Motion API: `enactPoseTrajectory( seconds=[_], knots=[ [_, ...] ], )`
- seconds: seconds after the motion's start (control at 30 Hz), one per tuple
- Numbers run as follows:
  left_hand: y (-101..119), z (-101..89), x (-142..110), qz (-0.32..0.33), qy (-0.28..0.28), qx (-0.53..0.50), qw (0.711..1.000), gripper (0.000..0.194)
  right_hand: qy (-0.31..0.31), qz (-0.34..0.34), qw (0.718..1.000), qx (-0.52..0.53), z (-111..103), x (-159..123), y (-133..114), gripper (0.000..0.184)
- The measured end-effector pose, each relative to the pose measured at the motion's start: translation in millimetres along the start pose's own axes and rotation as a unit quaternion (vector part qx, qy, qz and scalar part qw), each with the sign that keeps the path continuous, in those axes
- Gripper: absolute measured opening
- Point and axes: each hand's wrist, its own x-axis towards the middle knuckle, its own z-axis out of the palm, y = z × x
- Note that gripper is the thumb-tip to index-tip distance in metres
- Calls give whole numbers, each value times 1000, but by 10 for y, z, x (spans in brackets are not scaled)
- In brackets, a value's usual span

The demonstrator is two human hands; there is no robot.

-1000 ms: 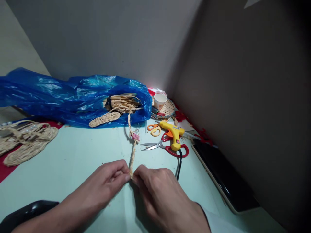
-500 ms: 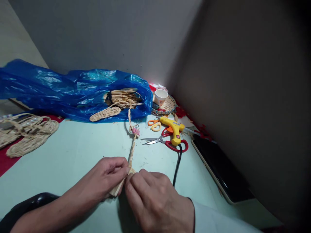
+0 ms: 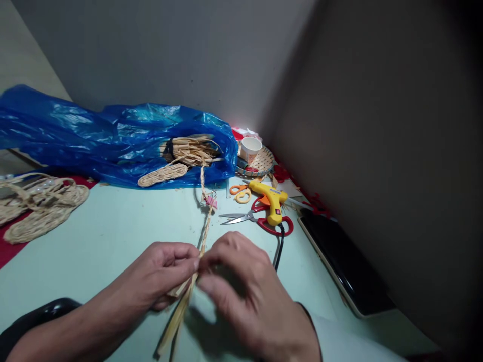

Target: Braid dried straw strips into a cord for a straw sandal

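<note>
A thin braid of pale straw [image 3: 206, 232] runs toward me from a pink binder clip [image 3: 212, 202]. My left hand [image 3: 166, 274] pinches the near end of the braid between thumb and fingers. Below that pinch, loose flat straw strands [image 3: 174, 322] hang down toward the bottom of the view. My right hand [image 3: 245, 291] is just right of the braid, its thumb and index finger curved with a gap between them. Their tips come close to the braid and the left fingertips; whether they touch it I cannot tell.
Behind lies a blue plastic bag [image 3: 124, 146] with a straw bundle [image 3: 192, 151] and a woven sole [image 3: 162, 175]. Woven sandals [image 3: 49, 211] lie left. Red-handled scissors [image 3: 241, 217], a yellow glue gun [image 3: 274, 203], small orange scissors [image 3: 241, 192], a paper cup [image 3: 250, 147] and a dark tablet-like device [image 3: 343, 261] are right.
My right hand has loosened from its closed grip and lifted slightly up. Straw strands that were gathered at the hands now hang down below them. My left hand stays at the braid.
</note>
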Motion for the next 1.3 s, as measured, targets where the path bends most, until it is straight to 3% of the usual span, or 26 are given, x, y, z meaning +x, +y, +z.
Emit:
enactPoseTrajectory(
  seconds=[0.1, 0.23, 0.37, 0.47, 0.6, 0.7, 0.83, 0.93, 1.0, 1.03, 1.1, 1.13, 1.2, 1.27, 1.3],
  knots=[
    [12, -10, 21, 8, -16, 17, 1000, 31, -60, 99, 989, 92, -97, 96, 50, 26],
    [54, -20, 20, 46, -19, 91, 995, 28, -154, 123, 959, 203, -92, 152, 166, 23],
    [120, 4, -42, 102, -6, 223, 969, 27, -140, 165, 929, 299, -3, 141, 220, 21],
    [121, 28, -88, 131, 25, 330, 934, 32, -102, 213, 928, 286, 45, 126, 194, 16],
    [47, 19, -150, 214, 77, 444, 867, 38, -66, 222, 953, 195, 57, 104, 120, 18],
    [-40, 13, -187, 323, 118, 503, 793, 34, -45, 199, 966, 161, 52, 88, 71, 20],
    [-157, 88, -174, 458, 131, 562, 676, 28, -52, 203, 942, 261, 56, 82, 48, 17],
    [-256, 180, -139, 485, 155, 622, 595, 28, -60, 204, 922, 323, 76, 92, 79, 17],
    [-314, 227, -134, 492, 178, 641, 563, 36, -65, 213, 912, 343, 93, 100, 108, 17],
    [-328, 241, -142, 502, 181, 634, 560, 39, -67, 222, 906, 353, 98, 103, 117, 18],
    [-307, 243, -177, 523, 181, 590, 588, 34, -68, 235, 896, 369, 97, 109, 122, 19],
    [-267, 230, -198, 520, 181, 555, 624, 31, -68, 236, 894, 375, 89, 111, 116, 19],
    [-139, 182, -226, 451, 192, 467, 736, 26, -68, 229, 890, 389, 65, 113, 95, 20],
    [7, 118, -207, 303, 174, 351, 869, 31, -73, 220, 885, 403, 41, 113, 70, 21],
    [66, 88, -176, 225, 140, 284, 921, 26, -77, 217, 883, 409, 33, 113, 60, 23]
  ],
)
